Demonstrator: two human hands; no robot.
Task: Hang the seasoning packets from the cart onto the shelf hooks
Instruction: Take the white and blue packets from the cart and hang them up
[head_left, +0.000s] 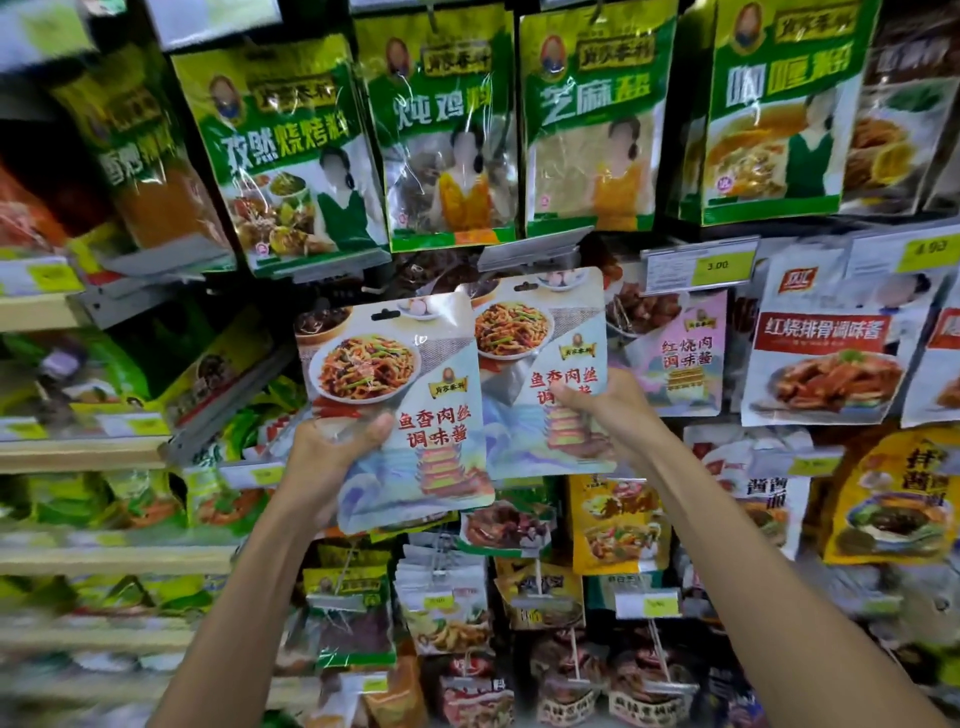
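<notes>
Just below the price holder (530, 252), the right hand (608, 410) grips the right packet (545, 332) and the left hand (332, 457) grips the left packet (400, 395), fingers curled around each. The hanging step is in hand: next, probably, the right packet's slot must find the hook, which is hidden.

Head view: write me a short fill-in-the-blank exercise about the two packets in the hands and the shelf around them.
1. The left hand grips the left packet, which overlaps in ____ of the right packet.
2. The right hand holds the right packet ____ than the left one.
3. The yellow price tag up and to the right of it reads ____.
Missing words: front; higher; 3.00
</notes>
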